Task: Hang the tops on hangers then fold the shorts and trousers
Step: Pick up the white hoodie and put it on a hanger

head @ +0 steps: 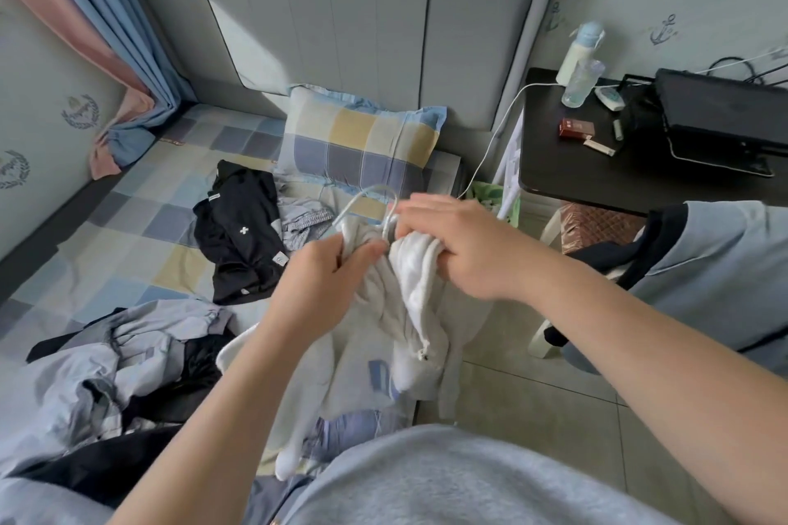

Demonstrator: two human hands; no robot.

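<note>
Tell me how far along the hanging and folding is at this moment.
Done: no hung top or folded pile shows. In hand: the left hand and right hand grip a white hooded top, with a pale hanger at its neck. Left: a black garment and a heap of grey-blue clothes lie unfolded on the bed.

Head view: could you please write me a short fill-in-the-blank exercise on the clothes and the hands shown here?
The left hand and right hand grip a ____ top with a pale hanger at its neck.
The black garment lies on the bed, just in front of the checked ____.
The red box lies on the ____ bedside table.
Missing words: white; pillow; black.
</note>
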